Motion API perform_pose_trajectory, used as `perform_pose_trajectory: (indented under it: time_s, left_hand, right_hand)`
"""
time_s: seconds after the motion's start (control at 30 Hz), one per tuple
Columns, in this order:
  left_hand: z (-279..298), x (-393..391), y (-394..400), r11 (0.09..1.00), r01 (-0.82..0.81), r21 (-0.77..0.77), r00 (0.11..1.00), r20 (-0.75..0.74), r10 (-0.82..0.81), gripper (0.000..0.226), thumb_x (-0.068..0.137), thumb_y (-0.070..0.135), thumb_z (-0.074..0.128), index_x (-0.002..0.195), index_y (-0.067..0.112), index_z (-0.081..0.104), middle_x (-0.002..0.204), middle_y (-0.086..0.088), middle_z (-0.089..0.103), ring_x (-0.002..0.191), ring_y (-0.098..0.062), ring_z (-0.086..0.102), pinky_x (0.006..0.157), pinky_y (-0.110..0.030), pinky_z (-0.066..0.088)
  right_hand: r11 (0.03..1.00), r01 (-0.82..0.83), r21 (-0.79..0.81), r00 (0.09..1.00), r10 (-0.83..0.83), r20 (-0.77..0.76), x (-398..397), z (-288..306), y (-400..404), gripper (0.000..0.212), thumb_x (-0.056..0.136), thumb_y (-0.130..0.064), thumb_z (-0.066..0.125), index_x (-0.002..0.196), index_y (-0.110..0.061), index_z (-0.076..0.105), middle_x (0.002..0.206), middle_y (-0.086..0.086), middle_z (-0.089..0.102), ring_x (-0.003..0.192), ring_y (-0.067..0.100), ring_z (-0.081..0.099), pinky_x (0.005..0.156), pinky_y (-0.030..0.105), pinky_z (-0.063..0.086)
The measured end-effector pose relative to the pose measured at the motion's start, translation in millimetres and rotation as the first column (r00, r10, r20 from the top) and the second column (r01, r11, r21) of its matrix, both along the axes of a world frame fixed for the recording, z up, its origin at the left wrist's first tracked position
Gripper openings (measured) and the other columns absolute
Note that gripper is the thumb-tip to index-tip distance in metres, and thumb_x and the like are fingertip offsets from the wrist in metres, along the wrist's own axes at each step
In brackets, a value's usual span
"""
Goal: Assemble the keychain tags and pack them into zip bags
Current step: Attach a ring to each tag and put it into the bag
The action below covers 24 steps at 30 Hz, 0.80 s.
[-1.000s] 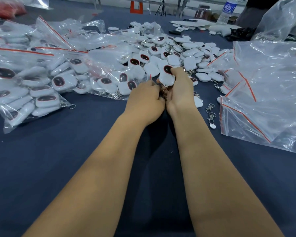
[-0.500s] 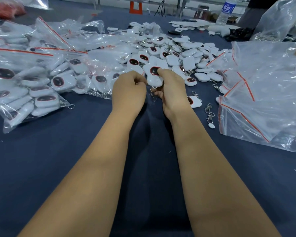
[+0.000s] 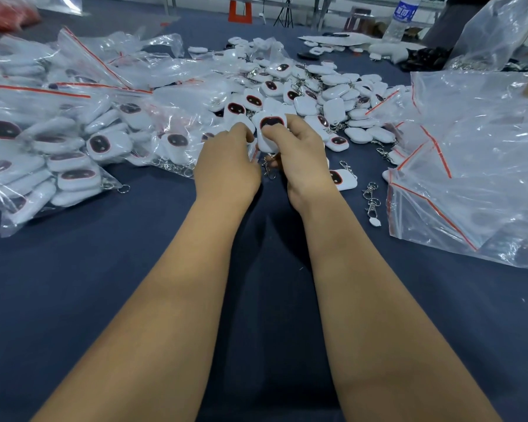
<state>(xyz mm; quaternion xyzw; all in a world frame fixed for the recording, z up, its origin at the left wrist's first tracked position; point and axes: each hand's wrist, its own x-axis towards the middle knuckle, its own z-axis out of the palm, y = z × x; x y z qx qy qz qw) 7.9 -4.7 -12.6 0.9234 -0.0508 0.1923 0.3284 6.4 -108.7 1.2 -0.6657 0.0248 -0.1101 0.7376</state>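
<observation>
Head view: right hand (image 3: 299, 159) pinches a white tag (image 3: 270, 129) above the blue table (image 3: 73, 284), a clip (image 3: 268, 169) dangling under it. Left hand (image 3: 226, 169), fingers curled, touches the tag's left edge; whether it grips anything I cannot tell. Loose tags (image 3: 333, 95) lie behind, filled bags (image 3: 58, 141) to the left, empty bags (image 3: 476, 166) to the right.

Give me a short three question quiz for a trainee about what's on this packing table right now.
1. True or false: the right hand holds a white plastic keychain tag with a dark oval face.
2. Which side of the dark blue table has the empty clear zip bags with red seal strips? A left, B right.
3. Fill in: loose silver metal clasps lie just ____ of the right wrist.

Key: 1 true. 2 B. 3 right.
</observation>
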Motion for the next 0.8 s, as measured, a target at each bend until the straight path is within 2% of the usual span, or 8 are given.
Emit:
perform_pose_trajectory:
  time_s: [0.13,0.23,0.37,0.47,0.6,0.7,0.8]
  left_hand:
    - [0.9,-2.5,-0.2,0.999,0.000,-0.047,1.000,-0.009,0.000,0.030,0.088,0.014,0.058,0.119,0.014,0.057,0.107,-0.006,0.066,0.099,-0.027,0.057,0.072,-0.035,0.042]
    - [2.8,-3.4,0.6,0.991,-0.016,-0.133,1.000,-0.020,0.013,0.026,0.087,0.010,0.057,0.113,0.014,0.060,0.102,-0.006,0.067,0.094,-0.027,0.060,0.075,-0.037,0.048]
    - [2.7,-2.1,1.1,0.985,-0.027,-0.171,0.999,-0.028,0.022,0.025,0.086,0.008,0.056,0.109,0.016,0.062,0.093,0.000,0.064,0.088,-0.024,0.060,0.072,-0.032,0.046]
    - [1.6,-1.4,1.4,0.981,-0.025,-0.193,0.999,-0.033,0.019,0.025,0.086,0.008,0.055,0.108,0.017,0.062,0.088,0.003,0.061,0.084,-0.022,0.059,0.068,-0.030,0.043]
    - [2.1,-1.5,0.0,0.980,-0.022,-0.198,0.999,-0.034,0.016,0.029,0.088,0.011,0.056,0.117,0.015,0.058,0.093,0.000,0.064,0.088,-0.023,0.059,0.072,-0.032,0.044]
    - [3.2,-1.7,-0.6,0.982,-0.011,-0.190,0.999,-0.034,0.005,0.032,0.088,0.007,0.055,0.119,0.014,0.057,0.096,-0.002,0.064,0.092,-0.025,0.059,0.077,-0.035,0.046]
    - [2.9,-1.5,-0.6,0.982,-0.013,-0.190,0.999,-0.032,0.007,0.032,0.088,0.005,0.053,0.119,0.014,0.057,0.095,0.000,0.062,0.092,-0.024,0.059,0.075,-0.032,0.043]
  right_hand:
    - [1.000,-0.026,-0.015,1.000,0.026,-0.006,-0.6,-0.5,1.0,0.016,0.085,-0.013,0.062,0.072,-0.023,0.065,0.079,0.008,0.056,0.073,0.020,0.050,0.066,0.032,0.042]
    - [1.000,-0.016,-0.024,1.000,0.016,-0.013,-0.2,0.0,1.2,0.014,0.084,-0.015,0.062,0.074,-0.022,0.066,0.080,0.008,0.057,0.074,0.020,0.051,0.068,0.034,0.042]
    - [1.000,-0.013,-0.003,1.000,0.013,-0.012,-0.2,-0.6,2.2,0.014,0.085,-0.014,0.061,0.073,-0.019,0.062,0.079,0.011,0.055,0.075,0.022,0.048,0.071,0.037,0.041]
    - [1.000,-0.010,-0.006,1.000,0.010,-0.003,0.6,-1.5,0.5,0.019,0.086,-0.011,0.060,0.069,-0.020,0.062,0.075,0.008,0.056,0.067,0.018,0.051,0.063,0.030,0.044]
    - [1.000,-0.021,0.000,0.999,0.021,-0.026,1.9,0.7,-1.5,0.018,0.092,-0.009,0.056,0.075,-0.015,0.058,0.068,0.002,0.056,0.048,0.008,0.051,0.048,0.018,0.042]
    - [0.998,-0.017,0.059,0.998,0.020,-0.054,2.3,2.6,-1.8,0.025,0.092,-0.009,0.056,0.068,-0.017,0.059,0.063,-0.002,0.058,0.048,0.009,0.054,0.047,0.018,0.044]
    - [1.000,-0.021,-0.021,0.999,0.020,-0.049,2.2,0.5,-0.7,0.024,0.092,-0.011,0.055,0.070,-0.015,0.060,0.066,0.001,0.057,0.060,0.014,0.054,0.053,0.022,0.042]
